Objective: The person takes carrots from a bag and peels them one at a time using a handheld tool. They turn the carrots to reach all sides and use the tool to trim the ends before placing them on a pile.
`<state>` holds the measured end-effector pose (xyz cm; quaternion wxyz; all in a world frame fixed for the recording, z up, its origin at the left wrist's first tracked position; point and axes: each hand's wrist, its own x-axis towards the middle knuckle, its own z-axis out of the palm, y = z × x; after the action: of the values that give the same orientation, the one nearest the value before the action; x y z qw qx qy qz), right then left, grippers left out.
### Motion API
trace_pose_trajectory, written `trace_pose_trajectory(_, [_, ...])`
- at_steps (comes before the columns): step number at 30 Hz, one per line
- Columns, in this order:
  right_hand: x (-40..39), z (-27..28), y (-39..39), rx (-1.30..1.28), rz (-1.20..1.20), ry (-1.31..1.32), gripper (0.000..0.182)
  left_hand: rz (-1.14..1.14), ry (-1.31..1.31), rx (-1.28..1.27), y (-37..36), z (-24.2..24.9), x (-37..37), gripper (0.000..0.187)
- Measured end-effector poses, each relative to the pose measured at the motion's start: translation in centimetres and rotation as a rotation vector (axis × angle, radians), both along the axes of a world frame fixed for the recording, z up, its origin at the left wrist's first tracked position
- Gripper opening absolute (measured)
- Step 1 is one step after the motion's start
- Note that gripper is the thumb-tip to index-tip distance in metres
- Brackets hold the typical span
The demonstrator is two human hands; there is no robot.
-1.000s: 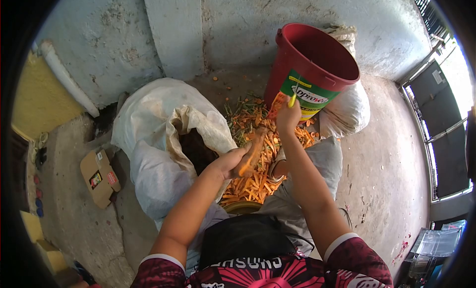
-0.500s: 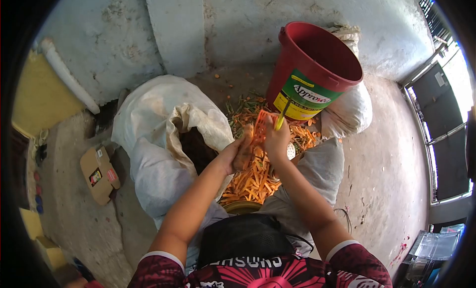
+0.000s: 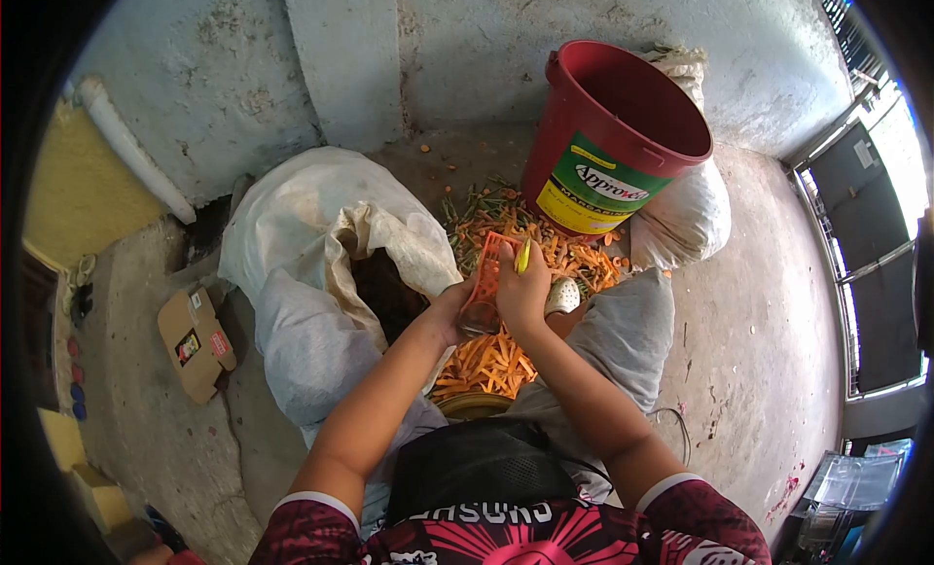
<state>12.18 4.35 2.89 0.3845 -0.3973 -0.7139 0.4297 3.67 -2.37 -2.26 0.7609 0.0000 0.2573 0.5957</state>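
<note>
Carrot (image 3: 484, 278) sat right in the middle of the scene, pinned between both hands above a heap of orange peelings (image 3: 501, 346) on the floor. Far left, a flattened cardboard box (image 3: 197, 346) lay on the concrete floor (image 3: 759, 302), well apart from the action. Next along, a big white sack (image 3: 321, 273) slumped open, dark inside, just beside the left forearm. The left hand (image 3: 455, 307) was clenched around the lower end of the carrot, its grip firm on the root, fingers wrapped under it. The carrot tilted up and away from the body, its skin looking partly stripped. The right hand (image 3: 523, 293) was closed on a yellow-handled peeler (image 3: 523, 257), that grip tight, the tool pressed against the carrot's upper side. Both hands touched or nearly touched each other over the pile. Beyond them, green stalks mixed into the scraps near the wall (image 3: 243, 69). Further right, a red bucket (image 3: 613, 137) with a green and yellow label stood tilted against a second white sack (image 3: 686, 220). A grey trouser leg (image 3: 623, 332) stretched out beside the peelings.
</note>
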Motion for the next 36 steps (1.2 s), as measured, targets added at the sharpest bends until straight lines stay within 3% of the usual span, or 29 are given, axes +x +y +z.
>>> trace_pose_trajectory(2, [-0.1, -0.3, 0.2, 0.085, -0.08, -0.061, 0.024, -0.157, -0.058, 0.152, -0.1, -1.9, -1.1, 0.027])
trace_pose_trajectory(5, [-0.3, -1.4, 2.7, 0.158, -0.212, -0.079, 0.025, -0.12, 0.207, 0.017, 0.2, -0.2, 0.1, 0.029])
trace_pose_trajectory(8, [0.1, -0.6, 6.9, 0.133, -0.284, -0.07, 0.025, -0.161, 0.269, -0.025, -0.1, 0.0, 0.2, 0.034])
trace_pose_trajectory(10, [-0.3, -0.6, 9.3, 0.248, -0.35, -0.131, 0.025, -0.188, 0.181, 0.053, 0.0, 0.1, 0.0, 0.036])
trace_pose_trajectory(13, [0.1, -0.8, 12.8, 0.178, -0.452, 0.012, 0.025, -0.216, -0.003, 0.154, -0.2, 0.3, 0.4, 0.037])
trace_pose_trajectory(14, [0.4, -0.8, 13.4, 0.178, -0.445, -0.021, 0.024, -0.224, -0.071, 0.181, -0.5, 0.4, 0.5, 0.037])
trace_pose_trajectory(17, [1.1, -0.7, 13.6, 0.17, -0.388, -0.031, 0.022, -0.027, 0.223, 0.035, -0.5, 1.8, 0.0, 0.036])
trace_pose_trajectory(22, [0.7, -0.1, 9.8, 0.039, -0.235, 0.111, 0.019, 0.017, 0.032, 0.122, 0.2, 0.2, -1.1, 0.036])
trace_pose_trajectory(36, [0.7, 0.2, 5.3, -0.19, -0.024, 0.223, 0.017, 0.11, 0.041, 0.11, -0.1, 0.7, -1.3, 0.037])
